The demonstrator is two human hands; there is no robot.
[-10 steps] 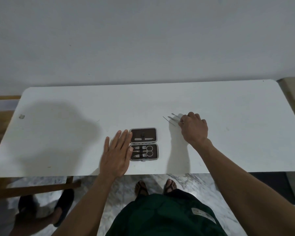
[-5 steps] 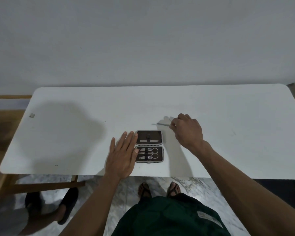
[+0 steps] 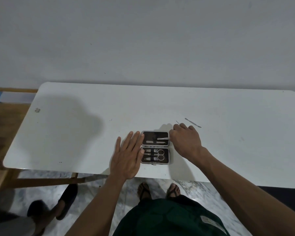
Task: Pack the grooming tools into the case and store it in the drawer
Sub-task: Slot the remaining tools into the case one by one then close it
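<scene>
A small dark grooming case point(image 3: 167, 133) lies open near the front edge of the white table point(image 3: 75, 133). Its near half holds scissors point(image 3: 159, 155) and clippers; its far half holds a flat metal tool. My left hand point(image 3: 128, 155) lies flat, fingers spread, against the case's left side. My right hand point(image 3: 186, 140) pinches a thin metal tool point(image 3: 163, 138) with its tip over the far half. Two more thin metal tools lie on the table behind my right hand: a long one point(image 3: 192, 122) and a short one point(image 3: 177, 122), partly hidden by the fingers.
A plain wall rises right behind the table. A wooden bench point(image 3: 7, 120) stands to the left. Another person's foot in a dark shoe point(image 3: 66, 201) is on the marble floor at lower left. My sandalled feet point(image 3: 158, 189) are just under the table's front edge.
My right hand picked one thin tool from the loose group and carried it left and nearer, over the case's far half. The left hand stayed against the case.
</scene>
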